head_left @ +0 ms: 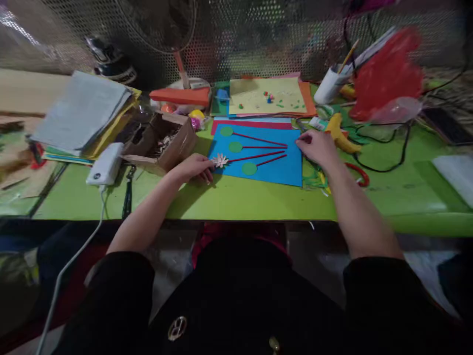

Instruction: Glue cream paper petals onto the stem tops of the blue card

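Observation:
A blue paper sheet (266, 170) lies on the green table with several dark red stems (254, 157) fanned across it. Green paper circles (249, 168) sit at the left ends of three stems. At the end of another is a pale, many-petalled flower (220, 160). My left hand (195, 167), its fingers curled, has its fingertips at the flower's left edge and appears to pinch it. By the sheet's right edge, my right hand (318, 147) has thumb and fingers pressed together; whatever is between them is hidden.
An open cardboard box (162, 162) with small pale pieces stands left, beside a white corded device (105, 165). Behind the sheet lies cream paper (254, 93) with small coloured bits. A yellow glue gun (340, 133), its black cable and a white pen cup (329, 85) are at right.

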`<state>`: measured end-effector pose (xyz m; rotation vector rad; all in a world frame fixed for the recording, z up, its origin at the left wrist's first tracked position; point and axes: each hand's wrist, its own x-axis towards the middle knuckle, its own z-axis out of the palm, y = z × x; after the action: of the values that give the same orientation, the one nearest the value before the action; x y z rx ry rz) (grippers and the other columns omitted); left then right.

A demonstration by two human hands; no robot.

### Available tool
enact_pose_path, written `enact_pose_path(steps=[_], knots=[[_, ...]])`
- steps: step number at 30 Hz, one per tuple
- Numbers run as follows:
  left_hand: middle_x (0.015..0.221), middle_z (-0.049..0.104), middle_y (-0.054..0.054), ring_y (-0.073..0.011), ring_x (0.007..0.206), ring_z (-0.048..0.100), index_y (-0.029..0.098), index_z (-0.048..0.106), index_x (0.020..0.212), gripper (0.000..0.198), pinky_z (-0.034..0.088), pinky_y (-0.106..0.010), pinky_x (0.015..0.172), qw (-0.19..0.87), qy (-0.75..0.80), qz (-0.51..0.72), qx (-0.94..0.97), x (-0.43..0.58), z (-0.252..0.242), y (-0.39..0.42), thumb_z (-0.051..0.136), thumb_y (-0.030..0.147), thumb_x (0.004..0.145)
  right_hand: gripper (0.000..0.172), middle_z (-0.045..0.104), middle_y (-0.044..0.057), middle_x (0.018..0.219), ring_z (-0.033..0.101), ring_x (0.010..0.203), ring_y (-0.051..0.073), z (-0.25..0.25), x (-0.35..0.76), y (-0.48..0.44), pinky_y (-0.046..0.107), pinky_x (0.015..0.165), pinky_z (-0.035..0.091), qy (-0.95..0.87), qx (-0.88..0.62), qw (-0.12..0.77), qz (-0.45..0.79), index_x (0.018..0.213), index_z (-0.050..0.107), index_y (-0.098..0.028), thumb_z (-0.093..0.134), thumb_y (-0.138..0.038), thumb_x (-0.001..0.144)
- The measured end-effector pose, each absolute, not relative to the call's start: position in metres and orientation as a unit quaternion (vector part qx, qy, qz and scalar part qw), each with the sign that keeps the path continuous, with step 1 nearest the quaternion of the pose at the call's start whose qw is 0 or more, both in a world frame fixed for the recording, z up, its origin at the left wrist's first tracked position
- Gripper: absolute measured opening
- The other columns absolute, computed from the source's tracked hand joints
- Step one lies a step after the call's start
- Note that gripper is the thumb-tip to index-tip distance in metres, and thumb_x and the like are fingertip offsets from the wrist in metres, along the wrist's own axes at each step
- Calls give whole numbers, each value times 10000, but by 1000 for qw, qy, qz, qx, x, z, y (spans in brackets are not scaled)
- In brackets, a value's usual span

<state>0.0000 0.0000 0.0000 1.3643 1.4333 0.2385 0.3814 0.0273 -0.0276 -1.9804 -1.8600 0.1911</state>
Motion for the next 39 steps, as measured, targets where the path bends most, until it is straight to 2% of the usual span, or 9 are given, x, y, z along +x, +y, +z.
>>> enact_pose_path(steps=[11, 20, 25, 28, 30, 32, 34, 37, 39], knots=[[542, 681, -88, -170, 457, 637, 155, 587, 681, 263, 456, -234, 455, 557, 635, 123, 521, 5, 10, -4, 454, 332, 822, 239, 722, 111, 899, 665, 871, 281, -29, 383, 25, 436, 818, 504, -665, -706, 231, 82, 946, 728, -179, 627, -344, 806], [511, 673, -92, -188, 453, 648, 187, 494, 612, 234, 436, -228, 421, 562, 636, 131, 512, 6, 9, -5, 426, 271, 820, 204, 719, 105, 861, 654, 824, 269, -27, 381, 24, 426, 787, 503, -665, -704, 233, 81, 910, 726, -184, 651, -332, 792], [469, 644, -46, -158, 381, 596, 213, 362, 576, 294, 374, -202, 369, 560, 629, 137, 522, 7, 9, -5, 413, 268, 861, 182, 718, 107, 878, 653, 839, 279, -26, 380, 24, 434, 791, 497, -666, -709, 218, 84, 887, 715, -191, 641, -333, 800], [434, 605, -17, -118, 313, 519, 209, 388, 581, 320, 316, -184, 337, 524, 631, 130, 557, 4, 13, -10, 434, 281, 889, 169, 714, 127, 931, 642, 883, 288, -24, 380, 22, 445, 817, 484, -654, -719, 227, 62, 894, 702, -194, 621, -312, 803], [463, 615, -15, -102, 328, 521, 195, 441, 595, 321, 346, -180, 355, 489, 620, 144, 596, 3, 20, -17, 469, 307, 895, 174, 701, 149, 1004, 627, 932, 289, -20, 379, 21, 453, 851, 470, -644, -719, 260, 28, 915, 692, -193, 592, -289, 811], [597, 688, -46, -115, 469, 623, 167, 545, 657, 290, 460, -193, 453, 437, 582, 190, 658, 7, 29, -24, 506, 335, 891, 174, 692, 140, 1026, 624, 948, 276, -13, 375, 24, 454, 882, 467, -639, -706, 304, 10, 925, 681, -196, 581, -272, 804], [862, 754, -92, -161, 766, 712, 141, 668, 845, 240, 562, -250, 676, 349, 515, 260, 739, 20, 37, -28, 542, 342, 883, 157, 700, 99, 967, 642, 919, 258, -4, 365, 33, 447, 887, 482, -644, -682, 344, 34, 908, 672, -202, 590, -255, 785], [1289, 648, -123, -236, 1211, 591, 153, 636, 1202, 353, 483, -405, 1024, 199, 384, 338, 836, 59, 39, -24, 547, 303, 895, 121, 709, 76, 913, 662, 894, 251, 10, 338, 60, 422, 862, 507, -652, -642, 390, 101, 870, 660, -200, 593, -226, 772], [1455, 511, -112, -237, 1367, 446, 194, 525, 1351, 432, 382, -440, 1126, 147, 311, 359, 868, 93, 32, -16, 499, 274, 928, 122, 708, 89, 925, 662, 900, 249, 19, 315, 81, 415, 868, 504, -656, -624, 400, 139, 867, 652, -186, 579, -206, 771]])
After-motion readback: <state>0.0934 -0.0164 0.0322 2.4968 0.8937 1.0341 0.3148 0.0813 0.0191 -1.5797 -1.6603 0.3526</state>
